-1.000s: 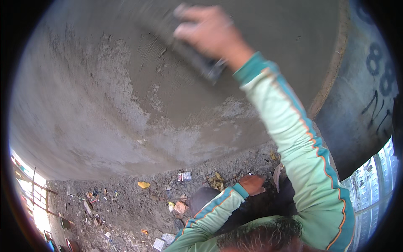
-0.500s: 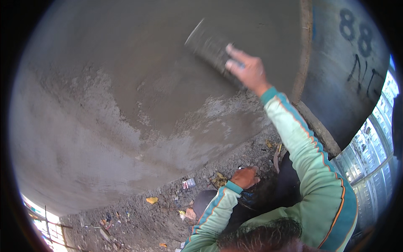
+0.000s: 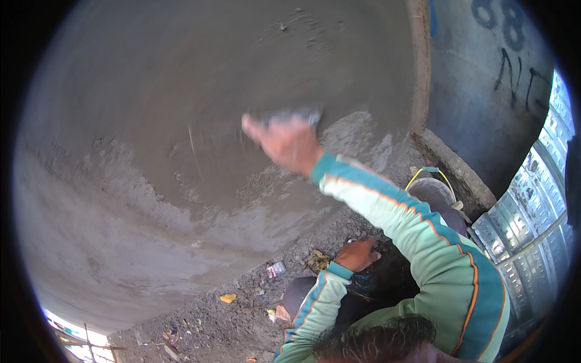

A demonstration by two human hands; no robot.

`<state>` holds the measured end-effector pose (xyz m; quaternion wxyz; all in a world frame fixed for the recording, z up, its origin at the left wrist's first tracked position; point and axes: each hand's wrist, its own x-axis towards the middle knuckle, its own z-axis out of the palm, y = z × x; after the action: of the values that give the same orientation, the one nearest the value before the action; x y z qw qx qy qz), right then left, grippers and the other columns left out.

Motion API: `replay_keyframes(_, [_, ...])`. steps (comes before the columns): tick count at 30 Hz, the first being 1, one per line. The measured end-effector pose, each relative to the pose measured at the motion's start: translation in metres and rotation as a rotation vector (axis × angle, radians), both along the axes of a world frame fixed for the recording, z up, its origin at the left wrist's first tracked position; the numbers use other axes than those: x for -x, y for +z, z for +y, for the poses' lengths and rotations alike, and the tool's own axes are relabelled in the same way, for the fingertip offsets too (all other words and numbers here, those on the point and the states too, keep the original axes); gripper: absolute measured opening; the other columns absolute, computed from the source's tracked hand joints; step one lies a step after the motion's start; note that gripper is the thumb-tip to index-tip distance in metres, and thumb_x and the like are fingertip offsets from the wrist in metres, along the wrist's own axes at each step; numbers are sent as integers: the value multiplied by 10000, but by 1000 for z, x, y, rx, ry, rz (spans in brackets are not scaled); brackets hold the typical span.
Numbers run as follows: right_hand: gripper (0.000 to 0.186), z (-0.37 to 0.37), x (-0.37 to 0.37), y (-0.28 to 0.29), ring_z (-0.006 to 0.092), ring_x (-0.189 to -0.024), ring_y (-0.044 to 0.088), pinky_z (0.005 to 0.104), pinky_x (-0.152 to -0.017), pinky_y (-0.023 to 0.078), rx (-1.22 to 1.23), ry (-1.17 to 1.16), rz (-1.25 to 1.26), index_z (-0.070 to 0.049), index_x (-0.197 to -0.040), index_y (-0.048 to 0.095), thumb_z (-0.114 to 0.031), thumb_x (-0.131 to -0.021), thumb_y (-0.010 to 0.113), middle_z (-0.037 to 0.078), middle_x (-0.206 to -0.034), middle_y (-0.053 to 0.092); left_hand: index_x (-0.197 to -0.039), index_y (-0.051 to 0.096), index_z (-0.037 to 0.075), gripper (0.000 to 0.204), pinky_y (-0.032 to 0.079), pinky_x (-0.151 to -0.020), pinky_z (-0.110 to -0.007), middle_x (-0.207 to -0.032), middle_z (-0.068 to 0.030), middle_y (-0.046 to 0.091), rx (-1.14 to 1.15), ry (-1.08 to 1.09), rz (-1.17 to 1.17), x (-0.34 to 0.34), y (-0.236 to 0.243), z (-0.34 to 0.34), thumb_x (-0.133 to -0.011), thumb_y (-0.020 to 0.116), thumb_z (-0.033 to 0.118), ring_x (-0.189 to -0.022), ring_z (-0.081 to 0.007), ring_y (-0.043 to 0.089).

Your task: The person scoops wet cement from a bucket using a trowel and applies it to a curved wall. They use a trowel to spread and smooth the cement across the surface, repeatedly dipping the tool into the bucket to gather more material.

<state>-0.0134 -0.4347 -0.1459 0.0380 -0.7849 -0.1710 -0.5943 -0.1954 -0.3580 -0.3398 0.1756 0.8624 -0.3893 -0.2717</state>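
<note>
My right hand is closed on a flat metal plastering trowel, smeared by motion and partly hidden by the hand, against the grey plastered wall. The plaster is darker and smooth higher up, patchy and paler lower down. My left hand rests low by my legs near the rubble ground, fingers curled; a small shiny bit shows at it, too small to make out.
A bucket with a yellow handle stands at the wall's foot on the right, beside a concrete ledge. A concrete face with painted marks and corrugated metal sheeting lie rightward. Dirt ground holds scattered litter.
My right hand and trowel have swept from high on the wall downward, lately also leftward. The view has shifted, and the bucket has come into sight. My left hand stays low.
</note>
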Motion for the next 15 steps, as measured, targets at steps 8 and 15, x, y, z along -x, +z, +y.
replay_keyframes(8, [556,-182,-17,90,357,-1018,730,426,-835,592,-815,-50,132,-189,-1404,639,-290,-878,786,143,-1160,755,-1409,514,22,625,505,-975,-538,-1253,-283,663,-222,-45,80,-9,-15,-2,-952,660,421,-1160,-462,638])
replay_keyframes(15, [618,-232,-42,-150,285,-1284,618,379,-1074,478,-1441,294,108,-27,-1446,589,-181,-883,792,184,-1423,638,-1373,560,26,619,506,-980,-534,-1189,-284,695,-228,24,101,-19,-44,-15,-925,686,435,-1142,-451,658])
